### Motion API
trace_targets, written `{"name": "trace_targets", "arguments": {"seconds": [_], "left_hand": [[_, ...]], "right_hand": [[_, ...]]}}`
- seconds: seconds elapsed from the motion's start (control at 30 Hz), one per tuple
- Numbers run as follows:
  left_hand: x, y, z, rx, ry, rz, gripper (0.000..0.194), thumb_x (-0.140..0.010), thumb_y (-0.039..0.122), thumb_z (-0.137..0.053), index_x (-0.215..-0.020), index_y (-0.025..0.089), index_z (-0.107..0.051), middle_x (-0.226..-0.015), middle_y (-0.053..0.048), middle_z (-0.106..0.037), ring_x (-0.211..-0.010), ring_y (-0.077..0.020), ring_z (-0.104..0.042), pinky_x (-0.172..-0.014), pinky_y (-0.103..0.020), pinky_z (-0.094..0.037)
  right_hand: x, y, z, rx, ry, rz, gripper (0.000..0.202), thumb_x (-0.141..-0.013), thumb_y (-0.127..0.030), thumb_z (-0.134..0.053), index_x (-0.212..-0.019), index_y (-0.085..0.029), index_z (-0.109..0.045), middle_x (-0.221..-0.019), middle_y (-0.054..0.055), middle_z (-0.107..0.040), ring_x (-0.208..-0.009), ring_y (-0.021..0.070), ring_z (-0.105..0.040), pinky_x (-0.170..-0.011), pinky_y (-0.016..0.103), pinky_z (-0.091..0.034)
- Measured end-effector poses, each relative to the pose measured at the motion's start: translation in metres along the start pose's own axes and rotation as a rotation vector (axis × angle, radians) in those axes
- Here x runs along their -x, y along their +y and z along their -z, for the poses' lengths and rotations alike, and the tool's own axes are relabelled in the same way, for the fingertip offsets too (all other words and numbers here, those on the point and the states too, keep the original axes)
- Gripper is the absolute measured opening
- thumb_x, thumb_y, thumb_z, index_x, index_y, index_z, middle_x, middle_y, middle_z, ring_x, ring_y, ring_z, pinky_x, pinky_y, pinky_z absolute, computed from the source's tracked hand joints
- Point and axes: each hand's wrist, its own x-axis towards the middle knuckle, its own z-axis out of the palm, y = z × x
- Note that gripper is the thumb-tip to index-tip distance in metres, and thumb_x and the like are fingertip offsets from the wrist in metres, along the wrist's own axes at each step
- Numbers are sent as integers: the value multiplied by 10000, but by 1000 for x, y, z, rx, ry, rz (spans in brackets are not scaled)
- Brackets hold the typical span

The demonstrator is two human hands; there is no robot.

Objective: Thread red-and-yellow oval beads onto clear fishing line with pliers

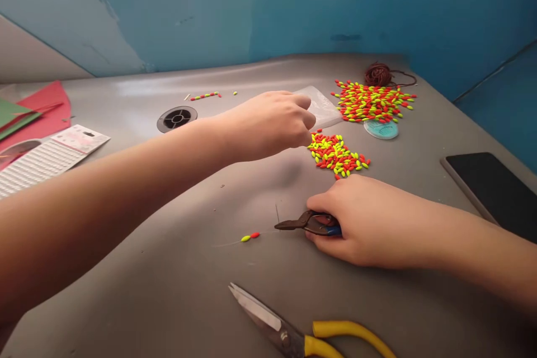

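My right hand (356, 221) is closed around small dark pliers (308, 221) with a blue grip. Their jaws pinch a thin needle-like pin (277, 213) standing upright. From there a clear thread runs left, carrying a red bead (255, 235) and a yellow bead (245, 239). My left hand (272, 123) reaches over the near edge of a pile of red and yellow beads (335, 152). Its fingers are curled, and their tips are hidden, so what they hold does not show. A clear plastic bag (321, 106) lies just behind that hand.
Yellow-handled scissors (272, 313) lie at the front, a phone (490, 190) at the right. Farther back are a larger bead heap (373, 102), brown yarn (378, 74), a turquoise disc (381, 129), a black spool (177, 118) and a beaded strand (205, 96). Coloured paper (46, 106) sits left.
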Motion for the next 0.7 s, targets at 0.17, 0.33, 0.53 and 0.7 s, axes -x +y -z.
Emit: {"name": "trace_targets", "arguments": {"seconds": [0.17,0.33,0.53,0.7], "left_hand": [[-21,-2,-8,-317,-302,-288,296,-773,4,-511,-637,210,-675,-719,-97,-607,-769,-242,-471,-698,-403,-322],[-23,-6,-16,-174,-280,-307,271,-741,2,-548,-581,214,-597,-701,-74,-589,-711,-223,-442,-711,-409,-315],[-22,-10,-26,-213,-241,-334,296,-780,-10,-518,-601,214,-595,-716,-75,-604,-704,-229,-450,-683,-411,-277],[-23,-5,-31,-328,-291,-330,309,-828,-13,-505,-665,207,-649,-779,-93,-670,-753,-237,-512,-676,-401,-308]], "right_hand": [[0,0,2,-17,1,-7,181,-828,-335,-635,-672,-254,-592,-635,-6,-666,-539,166,-522,-482,291,-284],[-2,0,2,7,6,-3,203,-832,-356,-635,-666,-250,-584,-624,1,-661,-526,164,-502,-485,293,-268],[-2,-2,3,7,-1,-5,210,-834,-357,-641,-666,-246,-582,-620,5,-652,-520,157,-486,-489,292,-261],[-1,0,0,13,16,-5,213,-835,-353,-636,-662,-247,-571,-615,6,-636,-518,161,-473,-485,292,-266]]}}
